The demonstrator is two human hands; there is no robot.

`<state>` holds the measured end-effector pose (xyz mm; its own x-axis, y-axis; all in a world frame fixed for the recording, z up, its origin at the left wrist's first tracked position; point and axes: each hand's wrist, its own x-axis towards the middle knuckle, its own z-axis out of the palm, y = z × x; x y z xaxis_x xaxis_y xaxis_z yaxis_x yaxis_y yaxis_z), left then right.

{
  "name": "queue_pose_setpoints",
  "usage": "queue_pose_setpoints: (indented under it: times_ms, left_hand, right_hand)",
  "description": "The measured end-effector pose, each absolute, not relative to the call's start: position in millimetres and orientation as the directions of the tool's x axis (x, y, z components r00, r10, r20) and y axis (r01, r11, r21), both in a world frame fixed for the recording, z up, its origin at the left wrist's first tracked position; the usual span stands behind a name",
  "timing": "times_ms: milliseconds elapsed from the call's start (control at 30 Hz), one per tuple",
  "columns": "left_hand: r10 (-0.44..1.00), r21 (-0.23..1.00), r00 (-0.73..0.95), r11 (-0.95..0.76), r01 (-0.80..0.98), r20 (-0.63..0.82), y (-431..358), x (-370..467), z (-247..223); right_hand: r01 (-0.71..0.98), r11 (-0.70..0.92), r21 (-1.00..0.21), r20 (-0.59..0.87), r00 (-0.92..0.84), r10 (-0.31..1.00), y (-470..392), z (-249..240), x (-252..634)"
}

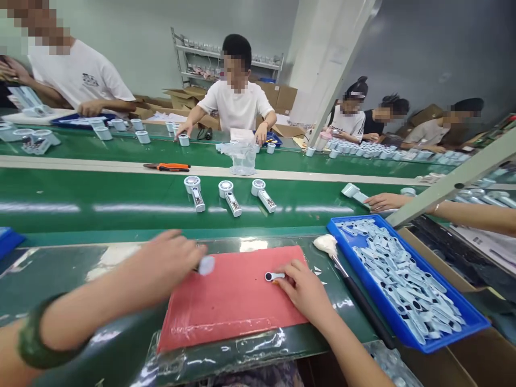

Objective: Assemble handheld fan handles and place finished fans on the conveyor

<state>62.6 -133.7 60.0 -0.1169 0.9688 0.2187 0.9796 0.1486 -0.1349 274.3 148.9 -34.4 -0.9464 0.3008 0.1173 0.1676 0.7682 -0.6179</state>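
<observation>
Over the left part of a red mat (226, 306) is my left hand (169, 263), blurred by motion, its fingers closed. A pale, round-ended object (207, 265) sticks out from its fingertips, too smeared to name. On the mat's right side my right hand (302, 285) pinches a small light-blue plastic cover (274, 277) with a black round spot at its end. Beyond the mat, three handheld fans (194, 193), (229, 198), (263, 195) lie on the green belt, their handles open with inner parts showing.
A blue tray (439, 338) full of similar light-blue covers stands at right, beside a black-handled tool (358, 295) with a white wrapped head. Orange-handled pliers (167, 167) lie past the belt. A co-worker's hand (387, 202) reaches in from the right; several people work opposite.
</observation>
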Motion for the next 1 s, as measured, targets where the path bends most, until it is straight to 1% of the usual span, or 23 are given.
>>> queue_pose_setpoints:
  times_ms: [33,100,133,200,267,367,433,533,633,767,867,1000]
  left_hand:
    - [0.983,-0.159,-0.061,0.088,0.983,0.172,-120,84,54]
    - [0.986,-0.183,0.016,0.015,0.983,0.165,-96,115,39]
    - [0.986,-0.168,0.023,0.006,0.986,0.167,-87,122,33]
    - [0.987,-0.115,-0.008,0.027,0.993,0.159,-80,124,24]
    - [0.988,-0.050,-0.080,0.088,0.995,0.133,-85,113,22]
    - [0.978,0.047,-0.176,0.171,0.984,0.109,-102,95,25]
    - [0.968,0.138,-0.235,0.222,0.965,0.092,-110,91,26]
    - [0.946,0.256,-0.309,0.277,0.926,0.093,-115,96,22]
    - [0.940,0.349,-0.296,0.224,0.910,0.168,-114,101,17]
    - [0.927,0.438,-0.263,0.126,0.890,0.268,-111,101,14]
    - [0.917,0.452,-0.263,0.107,0.886,0.298,-109,100,14]
    - [0.893,0.442,-0.282,0.109,0.891,0.350,-110,102,11]
  right_hand:
    - [0.164,0.773,-0.612,0.125,-0.946,0.300,149,-35,273]
    - [0.157,0.760,-0.630,0.143,-0.939,0.313,148,-35,273]
    - [0.152,0.743,-0.652,0.154,-0.933,0.326,147,-34,273]
    - [0.141,0.699,-0.701,0.172,-0.918,0.357,145,-29,275]
    - [0.108,0.661,-0.742,0.190,-0.912,0.363,141,-22,276]
    - [0.028,0.634,-0.773,0.215,-0.928,0.304,124,-9,270]
    - [-0.015,0.661,-0.750,0.232,-0.942,0.242,106,-3,260]
    - [-0.073,0.770,-0.634,0.261,-0.958,0.124,81,1,242]
    - [-0.094,0.846,-0.524,0.255,-0.966,0.050,67,0,231]
    - [-0.079,0.876,-0.476,0.247,-0.968,0.047,65,-1,231]
    - [-0.088,0.864,-0.495,0.280,-0.958,0.063,66,-2,233]
    - [-0.100,0.844,-0.527,0.345,-0.933,0.105,65,-5,235]
